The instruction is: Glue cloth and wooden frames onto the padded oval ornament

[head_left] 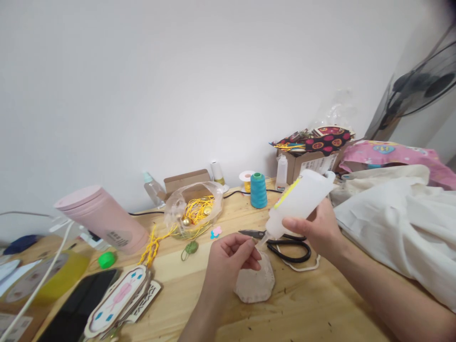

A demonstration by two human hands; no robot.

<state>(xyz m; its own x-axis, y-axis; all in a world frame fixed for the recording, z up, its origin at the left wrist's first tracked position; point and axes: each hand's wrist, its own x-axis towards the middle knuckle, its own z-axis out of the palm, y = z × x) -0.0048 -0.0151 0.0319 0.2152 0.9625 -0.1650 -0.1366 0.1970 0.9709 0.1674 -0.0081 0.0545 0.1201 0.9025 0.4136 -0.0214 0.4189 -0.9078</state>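
My right hand is wrapped round a white squeeze glue bottle, tilted so its thin nozzle points down to the left. The nozzle tip meets the fingertips of my left hand, which are pinched together; whatever lies between them is too small to make out. Below them a pale, roundish fabric-like piece rests on the wooden table. Black-handled scissors lie just behind it, partly hidden by the bottle, with a loop of white cord beside the handles.
A teal thread cone, a small bottle and a bag of yellow cords stand behind. To the left are a pink tumbler, a phone and stacked decorated tags. White cloth covers the right side.
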